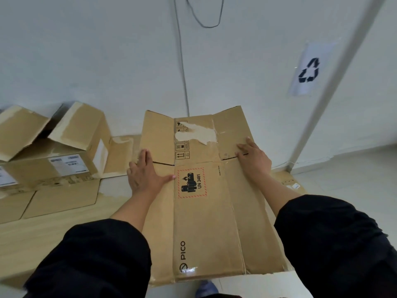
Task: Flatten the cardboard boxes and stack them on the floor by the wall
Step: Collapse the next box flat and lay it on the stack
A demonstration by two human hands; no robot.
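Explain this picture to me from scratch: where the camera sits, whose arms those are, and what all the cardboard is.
There is no machine here. The one picture comes from a camera worn on a person's head, looking forward and down, so the two black-sleeved arms are the wearer's own. The left hand and right hand both lie with straight fingers on a flattened box, pressing it rather than gripping it. That box is printed with PICO and a UN 3481 battery label. To the left, by the white wall, stands an unflattened box with its flaps up, resting on other flat cardboard on the floor. A recycling sign hangs on the wall to the right, and a thin cable runs down it.
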